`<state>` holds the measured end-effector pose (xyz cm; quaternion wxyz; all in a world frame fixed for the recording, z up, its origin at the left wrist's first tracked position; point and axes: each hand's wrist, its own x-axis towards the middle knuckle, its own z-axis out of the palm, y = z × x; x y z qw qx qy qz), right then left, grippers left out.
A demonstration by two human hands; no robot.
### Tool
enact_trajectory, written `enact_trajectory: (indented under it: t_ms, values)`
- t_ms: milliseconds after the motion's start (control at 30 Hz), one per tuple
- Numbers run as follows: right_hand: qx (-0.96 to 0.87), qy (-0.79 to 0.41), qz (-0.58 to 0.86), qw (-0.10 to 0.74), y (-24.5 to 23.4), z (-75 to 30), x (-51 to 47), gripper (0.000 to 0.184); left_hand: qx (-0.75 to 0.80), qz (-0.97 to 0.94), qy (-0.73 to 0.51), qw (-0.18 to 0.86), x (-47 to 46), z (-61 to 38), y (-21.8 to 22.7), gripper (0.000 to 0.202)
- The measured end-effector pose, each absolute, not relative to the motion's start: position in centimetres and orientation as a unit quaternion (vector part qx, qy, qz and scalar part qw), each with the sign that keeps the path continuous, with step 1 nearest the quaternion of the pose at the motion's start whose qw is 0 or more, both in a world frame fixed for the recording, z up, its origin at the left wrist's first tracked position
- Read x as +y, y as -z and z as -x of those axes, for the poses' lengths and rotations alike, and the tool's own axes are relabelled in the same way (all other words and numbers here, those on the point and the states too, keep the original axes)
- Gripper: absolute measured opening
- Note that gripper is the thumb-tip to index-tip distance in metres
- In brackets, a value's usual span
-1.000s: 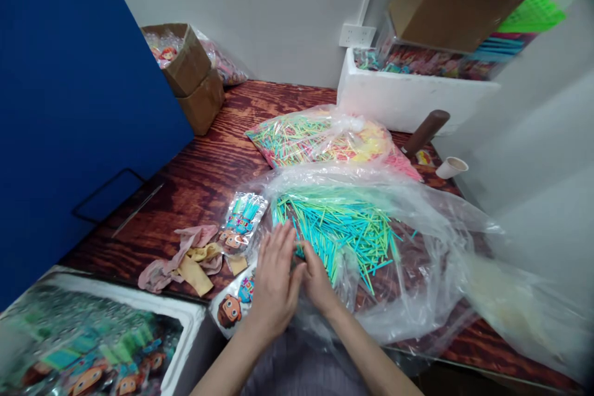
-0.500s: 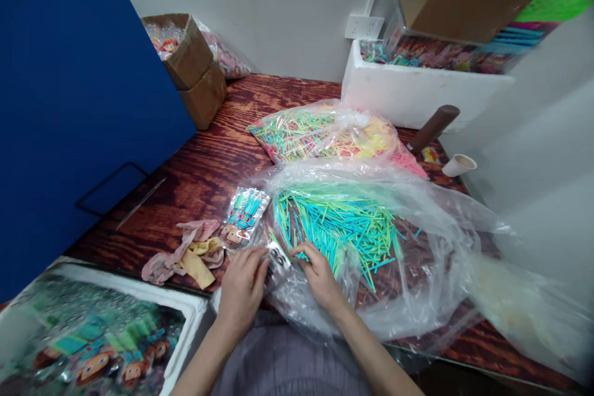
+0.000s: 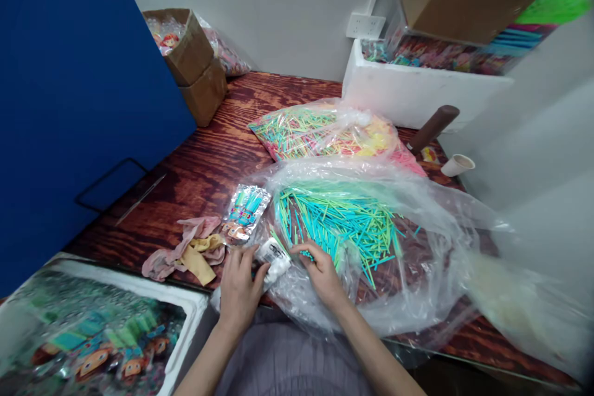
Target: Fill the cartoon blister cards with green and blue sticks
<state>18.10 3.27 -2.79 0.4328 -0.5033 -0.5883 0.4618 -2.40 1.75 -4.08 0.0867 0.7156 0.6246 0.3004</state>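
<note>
My left hand (image 3: 241, 284) is closed on the edge of a small clear-and-white plastic packet (image 3: 277, 262) with black print. A few green sticks (image 3: 275, 236) show at the packet's upper end. Just right of it, my right hand (image 3: 322, 277) is curled, with the ends of several thin blue sticks (image 3: 307, 254) showing between its fingers. Beyond it, a pile of blue and green sticks (image 3: 343, 223) lies in an open clear plastic bag (image 3: 436, 266). Filled packets (image 3: 245, 213) with a cartoon figure lie beyond my left hand.
Pink and yellow finger cots or gloves (image 3: 199, 253) lie left. A white foam box (image 3: 195, 315) with packets stands at the lower left. A bag of coloured sticks (image 3: 320, 130), a brown tube (image 3: 434, 129), a paper cup (image 3: 458, 165) and another foam box (image 3: 417, 90) are farther back.
The small packet has turned and shows more of its white face. My left hand's fingers have shifted along it. My right hand has barely moved and stays beside it.
</note>
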Motion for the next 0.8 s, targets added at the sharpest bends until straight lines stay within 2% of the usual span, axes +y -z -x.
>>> enact_trajectory:
  t_ms: [100, 233, 567, 800]
  values:
    - [-0.584, -0.462, 0.515, 0.425, 3.1, -18.0, 3.2, 0.020, 0.620, -0.708, -0.317, 0.118, 1.8, 2.5, 3.9, 0.014]
    - [-0.588, -0.466, 0.507, 0.424, 3.1, -18.1, 3.2, 0.020, 0.610, -0.709, -0.326, 0.137, 2.1, 2.8, 3.6, 0.019]
    - [-0.569, -0.485, 0.493, 0.445, 3.2, -18.7, 3.0, 0.023, 0.589, -0.730, -0.336, 0.085, 1.4, 4.1, 4.2, 0.029]
    - [-0.556, -0.496, 0.463, 0.481, 2.5, -19.2, 3.0, 0.021, 0.614, -0.657, -0.415, 0.140, 1.0, 4.1, 0.7, 0.024]
